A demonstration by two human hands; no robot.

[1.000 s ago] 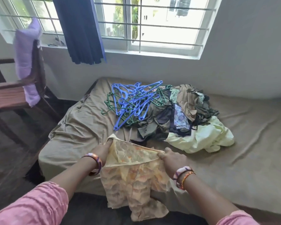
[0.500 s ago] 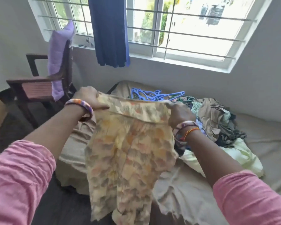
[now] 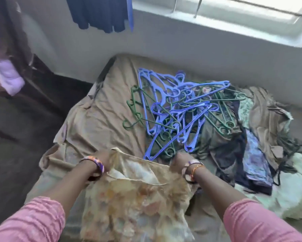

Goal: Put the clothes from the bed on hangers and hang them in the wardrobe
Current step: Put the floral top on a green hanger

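Observation:
A yellow and orange patterned garment (image 3: pixel 138 194) is spread low over the near edge of the bed (image 3: pixel 101 117). My left hand (image 3: pixel 103 157) grips its top edge on the left and my right hand (image 3: pixel 180 160) grips the top edge on the right. Just beyond my hands lies a tangled heap of blue and green plastic hangers (image 3: pixel 178 110). A pile of clothes (image 3: pixel 255 137), brown, dark and patterned, sits to the right of the hangers, with a pale yellow-green piece (image 3: pixel 293 193) at its near side.
A wooden chair (image 3: pixel 9 49) with a lilac cloth (image 3: pixel 7 74) over it stands at the left. A dark blue curtain (image 3: pixel 99 13) hangs below the window (image 3: pixel 242 16) on the far wall. Dark floor (image 3: pixel 16 145) lies left of the bed.
Both hands have brought the patterned garment down from chest height to the bed's near edge. The view has tilted down toward the hangers.

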